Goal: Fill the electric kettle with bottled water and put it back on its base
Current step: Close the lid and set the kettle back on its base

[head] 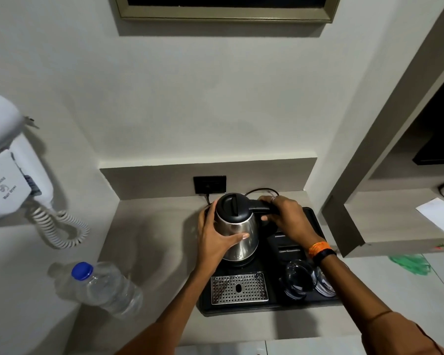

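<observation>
A steel electric kettle (241, 230) with a black lid, which is closed, stands on its black base (237, 263) at the back of a black tray (315, 219). My left hand (215, 239) wraps the kettle's left side, thumb across the steel front. My right hand (285, 219) grips the black handle on the kettle's right. A clear plastic water bottle (105, 285) with a blue cap stands upright on the counter to the left, apart from both hands.
The tray also carries a perforated metal drip grate (239, 288) and two upturned glasses (299, 279). A black wall socket (210, 184) with the kettle's cord sits behind. A wall hair dryer (8, 180) with a coiled cord hangs at left. A shelf (395, 224) holds paper at right.
</observation>
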Demonstrator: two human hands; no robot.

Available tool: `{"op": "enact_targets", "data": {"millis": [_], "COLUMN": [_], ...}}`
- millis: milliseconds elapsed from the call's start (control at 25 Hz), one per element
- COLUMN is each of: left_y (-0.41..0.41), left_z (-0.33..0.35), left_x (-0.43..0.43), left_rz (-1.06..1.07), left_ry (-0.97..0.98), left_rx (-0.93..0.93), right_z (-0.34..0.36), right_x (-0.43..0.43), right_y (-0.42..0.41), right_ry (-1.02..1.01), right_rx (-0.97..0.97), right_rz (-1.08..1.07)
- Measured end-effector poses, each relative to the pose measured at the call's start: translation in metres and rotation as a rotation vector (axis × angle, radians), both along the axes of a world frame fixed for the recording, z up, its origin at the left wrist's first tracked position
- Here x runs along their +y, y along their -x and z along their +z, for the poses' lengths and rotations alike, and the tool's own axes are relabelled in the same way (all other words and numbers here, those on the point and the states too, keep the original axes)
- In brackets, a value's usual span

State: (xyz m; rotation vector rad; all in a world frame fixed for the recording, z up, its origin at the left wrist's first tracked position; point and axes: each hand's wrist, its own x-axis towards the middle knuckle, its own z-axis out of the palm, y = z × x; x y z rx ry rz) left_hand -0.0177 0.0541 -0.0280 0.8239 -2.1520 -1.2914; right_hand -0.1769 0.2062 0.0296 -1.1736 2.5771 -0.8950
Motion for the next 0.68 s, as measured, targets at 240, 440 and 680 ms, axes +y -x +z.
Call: {"op": "enact_targets", "data": {"millis": [240,440,680], "left_y": [-0.003,-0.005,-0.007], "left_z": [-0.005,-0.008,-0.004], "left_x": [0.01,0.011,0.014], "left_rz": [0.021,0.017,0.011], "left_ry": [-0.001,-0.014,-0.024], "left_rx": [-0.021,-0.02,-0.047], "right_z": [-0.012,-0.027,-0.029], "right_x": [0.01,0.012,0.001], "right_y": [0.002,0.01,0.024], "right_ry": [0.048,0.382,0.432], "right_rx": [-0.141,-0.771,-0.971], "right_rz": [0.009,-0.077,-0.085]}}
